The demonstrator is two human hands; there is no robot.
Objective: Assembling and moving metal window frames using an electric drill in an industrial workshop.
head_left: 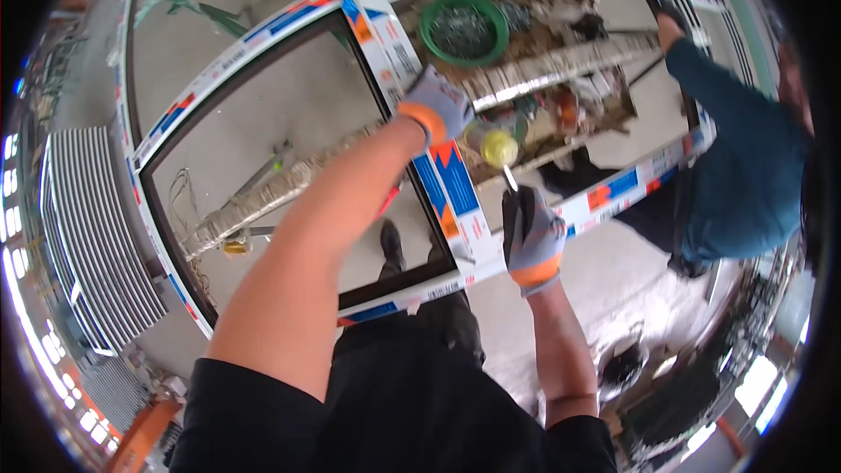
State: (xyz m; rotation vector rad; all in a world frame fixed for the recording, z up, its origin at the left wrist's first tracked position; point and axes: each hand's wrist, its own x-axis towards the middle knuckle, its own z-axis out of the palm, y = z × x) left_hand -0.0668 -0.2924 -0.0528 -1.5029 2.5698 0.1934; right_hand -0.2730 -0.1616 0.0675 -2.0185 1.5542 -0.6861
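A large window frame [455, 201], covered in white, blue and orange protective film, lies across in front of me. My left hand [438, 103], in a grey glove with an orange cuff, is at its middle bar, fingers bent over the bar's right edge; the fingertips are partly hidden. Just right of that bar, my right hand [532, 236] is closed round the handle of a mallet [499, 149]. The mallet's rounded yellow head points away from me, above the frame's right opening, and a short bright shaft shows between head and glove.
Through the right opening show a green bowl [464, 28] of small metal parts and a wrapped support bar [561, 68]. A co-worker in a dark teal sleeve [731, 88] has a hand at the frame's far right corner. Stacked metal profiles [92, 236] stand left.
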